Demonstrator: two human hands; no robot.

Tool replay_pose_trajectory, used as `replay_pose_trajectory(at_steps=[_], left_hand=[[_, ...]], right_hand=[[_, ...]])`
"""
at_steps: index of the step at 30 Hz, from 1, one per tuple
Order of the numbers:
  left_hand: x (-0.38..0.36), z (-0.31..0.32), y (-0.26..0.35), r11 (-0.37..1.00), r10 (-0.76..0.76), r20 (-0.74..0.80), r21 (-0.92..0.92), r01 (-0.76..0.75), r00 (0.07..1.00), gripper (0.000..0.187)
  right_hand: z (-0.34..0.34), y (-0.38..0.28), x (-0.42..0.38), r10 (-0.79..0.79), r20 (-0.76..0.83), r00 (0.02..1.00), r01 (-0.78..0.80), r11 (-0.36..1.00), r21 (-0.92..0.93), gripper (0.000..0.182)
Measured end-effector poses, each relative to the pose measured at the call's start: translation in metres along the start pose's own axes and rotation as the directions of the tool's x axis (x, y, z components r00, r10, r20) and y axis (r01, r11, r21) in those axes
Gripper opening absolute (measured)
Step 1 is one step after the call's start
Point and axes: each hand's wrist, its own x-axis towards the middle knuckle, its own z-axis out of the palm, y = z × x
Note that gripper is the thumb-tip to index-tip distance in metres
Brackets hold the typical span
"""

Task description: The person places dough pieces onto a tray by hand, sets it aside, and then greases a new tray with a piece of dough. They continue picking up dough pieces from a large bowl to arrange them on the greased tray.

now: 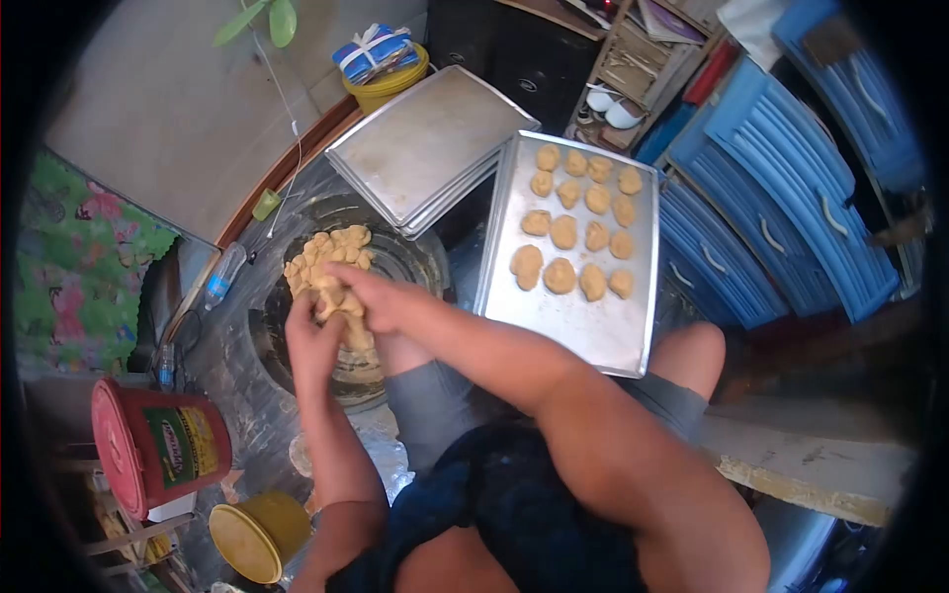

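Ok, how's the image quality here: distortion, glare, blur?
Head view: wide-angle distortion bows the blue drawers, with black corners; head view: pale sheen on the dough-bearing tray; head view: left hand and right hand look slightly soft.

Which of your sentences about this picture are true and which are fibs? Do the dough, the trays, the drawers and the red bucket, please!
1. Both the left hand and the right hand are at the dough in the round basin. True.
2. The top tray of the stack is covered in dough. False: no dough lies on it.
3. The dough lumps sit in rows on the other metal tray. True.
4. The blue drawers have black handles. False: their handles are whitish.
5. The red bucket has a label on its side. True.
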Motion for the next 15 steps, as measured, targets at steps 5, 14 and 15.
replay_pose_trajectory(at_steps=[5, 14, 15], left_hand=[[-0.029, 0.091, 0.030, 0.958, 0.282, 0.309, -0.142, -0.249, 0.908, 0.030], [-0.069, 0.215, 0.023, 0.995, 0.063, 0.615, 0.020, -0.096, 0.786, 0.025], [-0.071, 0.220, 0.015, 0.995, 0.061, 0.616, 0.023, -0.095, 0.785, 0.025]], right_hand=[[-0.054, -0.026, -0.123, -0.431, -0.104, 0.896, 0.414, 0.897, -0.155, 0.018], [-0.158, 0.011, -0.297, -0.902, -0.402, 0.155, 0.291, 0.431, -0.854, 0.028], [-0.174, 0.017, -0.308, -0.932, -0.350, 0.099, 0.115, 0.360, -0.926, 0.030]])
